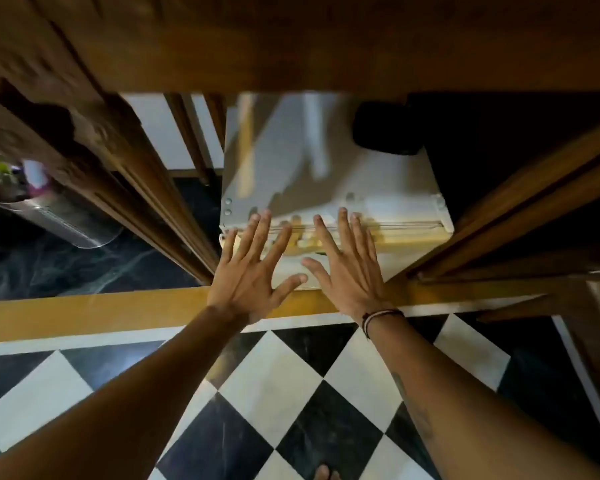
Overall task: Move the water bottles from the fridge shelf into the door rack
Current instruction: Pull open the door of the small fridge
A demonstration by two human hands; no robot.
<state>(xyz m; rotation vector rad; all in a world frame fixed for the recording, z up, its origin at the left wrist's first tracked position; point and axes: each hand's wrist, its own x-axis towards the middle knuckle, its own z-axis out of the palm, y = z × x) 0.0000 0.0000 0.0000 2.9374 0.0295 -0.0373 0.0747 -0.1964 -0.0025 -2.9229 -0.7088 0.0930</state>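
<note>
1. No water bottles can be seen at this moment. The white fridge (329, 188) is viewed from above, through a wooden doorway, and only its flat top and upper front edge show. Its shelf and door rack are hidden, so where the bottles stand cannot be told.
2. Judged from the task alone, full water bottles would likely be fairly heavy, cold, and perhaps slick with condensation. Each would probably be best held around the middle of its body and kept upright. Whether they are glass or plastic is unknown.
3. Count of bottles in view: none. Count of fridges: one. A strip of yellowish light (378, 237) shows along the fridge's front top edge; whether the door is ajar cannot be told.
4. Two bare hands are stretched forward, palms down, side by side over the fridge's front edge. Whether they touch it cannot be told.
5. The left hand (250, 271) is spread flat with all fingers splayed, and it holds nothing.
6. The right hand (343, 268) is likewise spread wide and empty. A thin dark and white cord bracelet (381, 315) circles its wrist.
7. A dark rounded object (385, 128) sits at the back right of the fridge top; what it is cannot be told.
8. A brown wooden door frame (291, 39) runs across the top and down both sides, with a yellow-brown wooden threshold (94, 315) below.
9. The near floor is black and white diamond tile (291, 393). At far left lies a clear plastic container (59, 216).
</note>
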